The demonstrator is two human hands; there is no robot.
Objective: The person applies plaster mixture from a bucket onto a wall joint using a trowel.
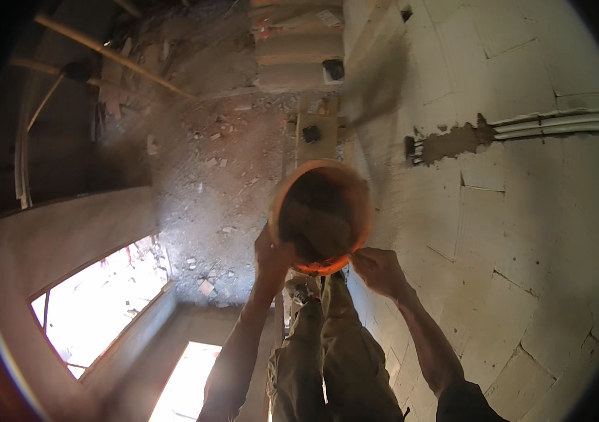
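I hold an orange bucket (320,218) at the centre of the view, with a dark, lumpy material inside it. My left hand (271,260) grips the bucket at its lower left, and my right hand (377,267) grips its lower right rim with closed fingers. Beneath the bucket my trousered legs (335,337) and a shoe (301,290) show on a narrow strip. Just beyond the bucket lies a board (320,148) with a small dark object (311,133) on it.
A pale block wall (539,246) with conduits (560,123) runs along the right. Rubble (215,162) covers the floor at centre left. Steps (296,46) are at the top, wooden poles (113,53) at upper left, and bright openings (95,309) in walls at lower left.
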